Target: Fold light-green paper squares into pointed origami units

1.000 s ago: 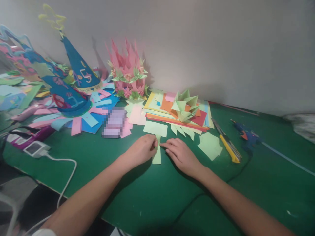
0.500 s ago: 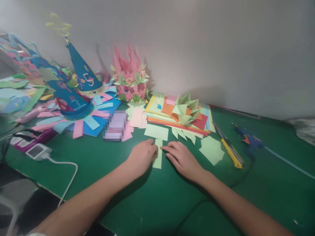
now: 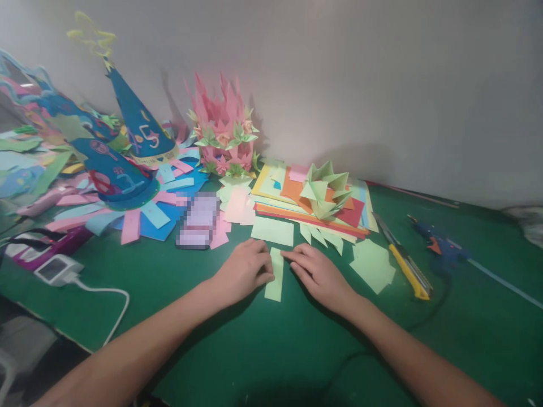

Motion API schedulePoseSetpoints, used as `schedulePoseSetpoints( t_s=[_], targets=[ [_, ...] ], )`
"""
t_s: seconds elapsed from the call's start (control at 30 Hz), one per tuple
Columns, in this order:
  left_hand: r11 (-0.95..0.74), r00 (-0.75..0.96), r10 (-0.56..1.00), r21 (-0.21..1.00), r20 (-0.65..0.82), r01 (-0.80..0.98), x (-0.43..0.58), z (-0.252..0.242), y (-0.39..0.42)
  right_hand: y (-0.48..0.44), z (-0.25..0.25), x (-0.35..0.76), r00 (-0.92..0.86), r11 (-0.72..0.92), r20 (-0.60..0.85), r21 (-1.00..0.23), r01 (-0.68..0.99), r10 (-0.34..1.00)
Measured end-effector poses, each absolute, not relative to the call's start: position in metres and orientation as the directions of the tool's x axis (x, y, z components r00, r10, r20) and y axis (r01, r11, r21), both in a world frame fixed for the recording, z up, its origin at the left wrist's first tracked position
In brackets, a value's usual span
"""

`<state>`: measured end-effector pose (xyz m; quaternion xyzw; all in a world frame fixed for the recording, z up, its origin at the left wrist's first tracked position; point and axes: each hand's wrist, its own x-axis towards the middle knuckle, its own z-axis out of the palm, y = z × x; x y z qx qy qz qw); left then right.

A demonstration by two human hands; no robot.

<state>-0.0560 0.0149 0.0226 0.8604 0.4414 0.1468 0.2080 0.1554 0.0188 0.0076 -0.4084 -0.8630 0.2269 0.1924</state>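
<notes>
A narrow pale green paper strip (image 3: pixel 275 280) lies upright in front of me on the green tabletop. At its left edge is my left hand (image 3: pixel 248 270), fingers curled and closed against the paper. My right hand (image 3: pixel 318 271) rests on the other side, its index finger stretched out to the strip's upper right edge and the other fingers loosely bent. Just beyond the strip's far end sits a wider pale green paper rectangle (image 3: pixel 272 232). Several pale green paper pieces (image 3: pixel 373 265) lie right of my right hand.
A folded green paper star shape (image 3: pixel 326 189) sits on stacked coloured paper (image 3: pixel 271 209). Rightward are a yellow utility knife (image 3: pixel 409 271) and a blue glue gun (image 3: pixel 441 246). Leftward stand a phone (image 3: pixel 198 220), blue cone hats (image 3: pixel 138 121), a pink paper crown (image 3: pixel 224 130) and a white charger (image 3: pixel 59 269).
The view has shifted slightly. The strip has slid a little toward me, away from the rectangle. My left fingers now sit lower along its edge; my right hand stays at the other edge.
</notes>
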Motion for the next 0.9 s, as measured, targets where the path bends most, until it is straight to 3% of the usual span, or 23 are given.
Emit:
schedulePoseSetpoints(
  t_s=[0.13, 0.33, 0.47, 0.73, 0.9],
  targets=[
    [-0.544, 0.597, 0.794, 0.568, 0.111, 0.618, -0.063, 0.018, 0.018, 0.014, 0.007, 0.161, -0.651, 0.65, 0.225, -0.535, 0.539, 0.725],
    [-0.509, 0.569, 0.815, 0.601, 0.107, 0.616, -0.067, 0.014, 0.018, 0.013, 0.01, 0.161, -0.618, 0.664, 0.303, -0.543, 0.514, 0.726],
    [-0.488, 0.547, 0.831, 0.606, 0.102, 0.628, -0.067, 0.015, 0.016, 0.012, 0.013, 0.158, -0.69, 0.697, 0.246, -0.506, 0.508, 0.681],
    [-0.514, 0.568, 0.817, 0.575, 0.101, 0.637, -0.066, 0.017, 0.015, 0.023, 0.008, 0.155, -0.575, 0.59, 0.168, -0.384, 0.71, 0.801],
    [-0.529, 0.57, 0.813, 0.553, 0.115, 0.643, -0.065, 0.015, 0.013, 0.017, 0.009, 0.154, -0.558, 0.582, 0.197, -0.431, 0.689, 0.806]
  ],
)
